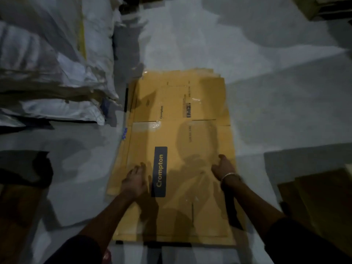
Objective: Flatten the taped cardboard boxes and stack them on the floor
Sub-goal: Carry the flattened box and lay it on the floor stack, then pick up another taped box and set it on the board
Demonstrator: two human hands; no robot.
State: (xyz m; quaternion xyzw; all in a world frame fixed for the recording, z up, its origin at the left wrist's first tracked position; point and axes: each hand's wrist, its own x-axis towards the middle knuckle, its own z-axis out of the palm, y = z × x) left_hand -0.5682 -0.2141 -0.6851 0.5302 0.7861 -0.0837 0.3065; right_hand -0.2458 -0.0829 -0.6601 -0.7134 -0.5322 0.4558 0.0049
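Observation:
A flattened brown cardboard box with a dark "Crompton" label lies on top of a stack of flattened boxes on the pale floor. Clear tape shows on its seams. My left hand rests on the box just left of the label, fingers spread and relaxed. My right hand, with a metal bangle on the wrist, lies on the box near its right edge, fingers loosely bent; whether it grips the edge I cannot tell. Edges of lower boxes stick out along the stack's left side.
White woven sacks are piled at the left, close to the stack. More cardboard lies at the right, some at the lower left, and some at the top right corner. Pale floor stretches beyond the stack.

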